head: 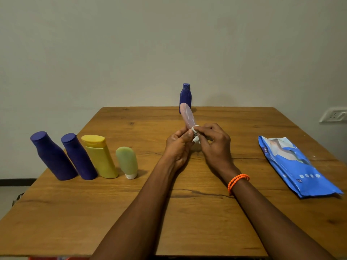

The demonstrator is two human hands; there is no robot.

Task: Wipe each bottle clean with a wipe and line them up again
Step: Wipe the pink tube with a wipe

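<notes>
Pink tube bottle (186,115) held up over the middle of the wooden table (187,212), tilted with its rounded end away and to the left. Left hand (178,145) grips its lower end, fingers curled round it; the cap is hidden inside the grip. Right hand (212,141) pinches a small white wipe (195,135) against the tube near its base. Judgement: a soft, light squeeze tube, likely to flex under pressure and to turn slick once damp, so best held low near the cap, where it should be stiffer, while the wipe runs along the body. Contents cannot be seen through the plastic. 4 bottles stand in a row at the left: 2 dark blue bottles (54,156) (79,156), a yellow flip-top bottle (100,156) and a pale green tube (127,162) resting on its white cap. 1 more small blue bottle (185,96) stands alone at the far edge. A blue wipe pack (296,166) lies flat at the right; whether its flap is sealed cannot be told.
</notes>
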